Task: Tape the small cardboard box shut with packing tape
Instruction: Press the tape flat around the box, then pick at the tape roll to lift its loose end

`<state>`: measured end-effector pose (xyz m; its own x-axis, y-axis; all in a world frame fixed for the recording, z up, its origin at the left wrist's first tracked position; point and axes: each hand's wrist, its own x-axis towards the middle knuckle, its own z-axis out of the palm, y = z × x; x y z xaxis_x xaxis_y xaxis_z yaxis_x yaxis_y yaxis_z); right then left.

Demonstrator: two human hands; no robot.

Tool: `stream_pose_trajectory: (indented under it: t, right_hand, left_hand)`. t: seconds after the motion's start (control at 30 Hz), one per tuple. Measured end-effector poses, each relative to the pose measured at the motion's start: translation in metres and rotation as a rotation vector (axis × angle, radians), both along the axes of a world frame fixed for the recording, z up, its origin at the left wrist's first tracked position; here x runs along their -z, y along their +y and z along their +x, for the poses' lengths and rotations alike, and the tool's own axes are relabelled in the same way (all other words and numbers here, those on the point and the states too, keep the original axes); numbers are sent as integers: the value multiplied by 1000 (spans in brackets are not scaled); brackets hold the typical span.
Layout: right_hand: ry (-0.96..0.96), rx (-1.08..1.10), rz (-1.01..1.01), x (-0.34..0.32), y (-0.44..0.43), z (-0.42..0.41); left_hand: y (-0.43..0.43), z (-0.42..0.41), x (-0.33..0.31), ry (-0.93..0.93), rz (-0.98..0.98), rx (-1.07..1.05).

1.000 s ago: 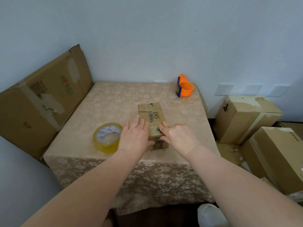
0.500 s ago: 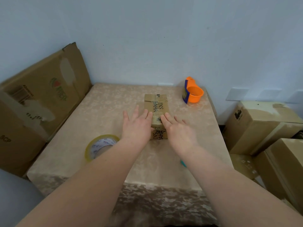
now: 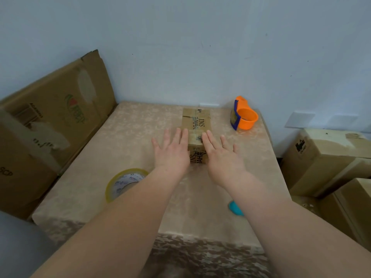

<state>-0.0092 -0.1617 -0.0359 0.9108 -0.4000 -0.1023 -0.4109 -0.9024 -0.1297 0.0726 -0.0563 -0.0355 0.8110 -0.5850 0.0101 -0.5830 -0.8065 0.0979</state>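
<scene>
Evidently both flat, spread, empty hands, left hand and right hand, flank the small brown cardboard box between their fingertips; uneven pressing could skew it or wrinkle its tape.

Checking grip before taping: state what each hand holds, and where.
Nothing is gripped. The left hand and right hand, fingers spread, flank the small cardboard box; whether they touch it cannot be told.

The small cardboard box sits upper centre on the table, with the left hand and right hand flanking its near end. The tape roll lies lower left, the tape dispenser upper right.
</scene>
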Motion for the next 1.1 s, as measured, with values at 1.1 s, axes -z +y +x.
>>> stream_pose_trajectory:
  t: [1.1]
  right_hand:
    - [-728,318,1185,7,72,-109]
  left_hand:
    - [70,-117,5,1123,-1185,-121]
